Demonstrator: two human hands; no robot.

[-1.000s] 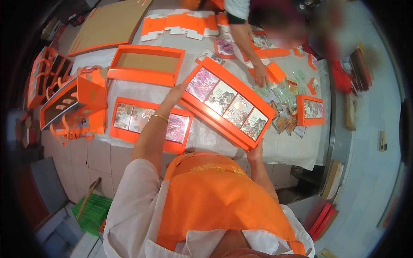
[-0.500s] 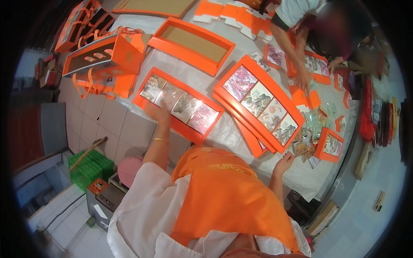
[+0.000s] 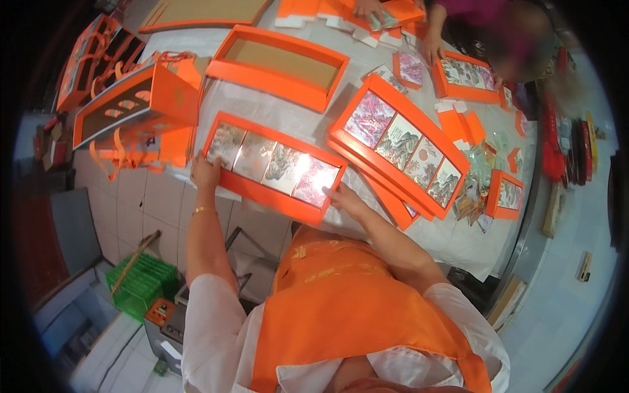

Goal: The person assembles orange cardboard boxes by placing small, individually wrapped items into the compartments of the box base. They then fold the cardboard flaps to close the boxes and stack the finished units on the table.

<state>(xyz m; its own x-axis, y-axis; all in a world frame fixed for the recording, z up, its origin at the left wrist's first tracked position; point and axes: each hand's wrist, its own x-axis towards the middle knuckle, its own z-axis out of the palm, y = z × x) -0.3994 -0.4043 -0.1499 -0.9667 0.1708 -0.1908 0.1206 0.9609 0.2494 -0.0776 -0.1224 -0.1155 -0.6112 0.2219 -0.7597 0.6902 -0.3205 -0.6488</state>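
A long orange gift box lies at the table's near edge, holding a row of several small landscape-printed boxes; glare whitens the right-hand one. Its left end is gripped by my left hand, fingers closed at the rim. At the right end, my right hand grips the near corner, thumb up on the rim. Just to the right, a similar filled orange gift box rests aslant on another orange box. Behind is an orange box with a bare brown bottom.
Orange carrying cases with ribbon handles stand at the left. A co-worker's hands are near another filled box across the table. Small packets and a small orange box lie right. A green crate sits on the floor.
My left hand has gone from above the printed boxes to the gift box's left end. My right hand has come left to its right end. The co-worker's reaching arm has drawn back.
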